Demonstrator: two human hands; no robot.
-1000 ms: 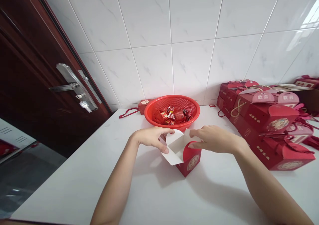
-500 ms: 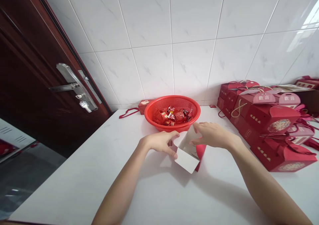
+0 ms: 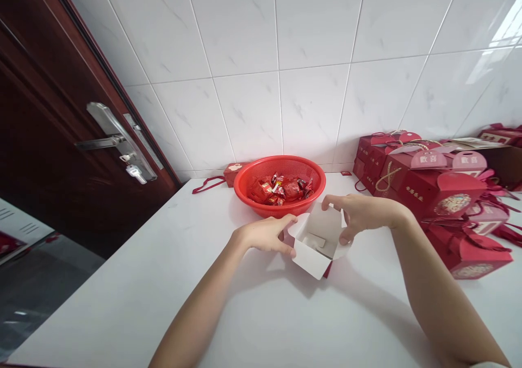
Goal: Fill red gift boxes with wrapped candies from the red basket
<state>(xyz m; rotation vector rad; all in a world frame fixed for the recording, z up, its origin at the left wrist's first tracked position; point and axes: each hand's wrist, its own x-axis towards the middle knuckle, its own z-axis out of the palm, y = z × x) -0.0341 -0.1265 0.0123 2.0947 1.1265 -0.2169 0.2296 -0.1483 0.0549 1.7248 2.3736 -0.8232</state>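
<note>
As the head view comes in, it's all happening over the box (image 3: 320,242), middle of the table (image 3: 134,297), its mouth now wide and its white inside turned up to us. What a change in one second! The rounded flap at four o'clock (image 3: 343,250) was showing its red outer face under the right thumb; now it's folded outward, white side up. And the box has slid slightly towards three o'clock, both hands going with it.

Left hand (image 3: 265,235) at nine: it has the box by that side, thumb on the near flap (image 3: 313,260), which leans out towards seven, fingertips up by the flap at ten. Right hand (image 3: 362,213) at two: half-curled, fingertips at the edge of the far flap, thumb on the four o'clock one. Pinching or only pressing? Can't tell from here. Nor can I say whether the base sits flat, with that near flap hiding most of it.

Past the box at eleven, the red basket (image 3: 273,212) and its sweets (image 3: 281,191), untouched; at two, the stack (image 3: 411,194) of red boxes, well apart from this one. So where does that leave the work? I'd call the opening-out nearly done: the floor is in plain sight, a pale tab showing on it.
</note>
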